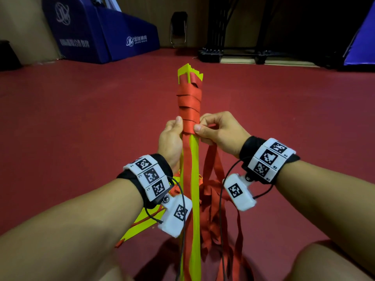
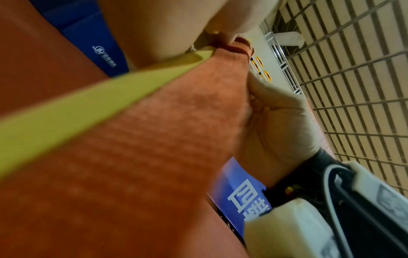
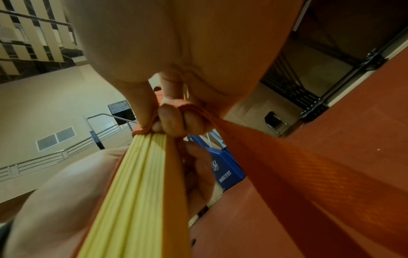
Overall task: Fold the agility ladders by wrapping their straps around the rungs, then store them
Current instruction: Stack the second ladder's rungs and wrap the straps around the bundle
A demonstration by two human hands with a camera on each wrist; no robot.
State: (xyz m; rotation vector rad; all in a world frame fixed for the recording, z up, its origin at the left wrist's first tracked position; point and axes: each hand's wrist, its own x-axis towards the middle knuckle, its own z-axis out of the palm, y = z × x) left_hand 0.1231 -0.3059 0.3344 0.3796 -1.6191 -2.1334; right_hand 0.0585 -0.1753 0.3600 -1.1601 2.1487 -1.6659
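A: Where's the bundle?

B: Rungs (image 1: 191, 179) held upright mid-frame, long axis pointing away from me. Strap (image 1: 189, 104) is wound over the far half. Left hand (image 1: 171, 138) wraps the rungs just below the wrap; right hand (image 1: 217, 130) pinches the strap at its lowest turn.

A: Next turn?

B: I'd say toward me, down the bare rungs; the right is nearer. Loose strap tangle below is half hidden by my wrists.

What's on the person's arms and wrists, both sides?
Bare forearms, no sleeves or gloves. The left hand and right hand each have a black wrist strap carrying white blocks with black square code markers. A white camera box with its own marker hangs under each wrist, trailing a thin black cable.
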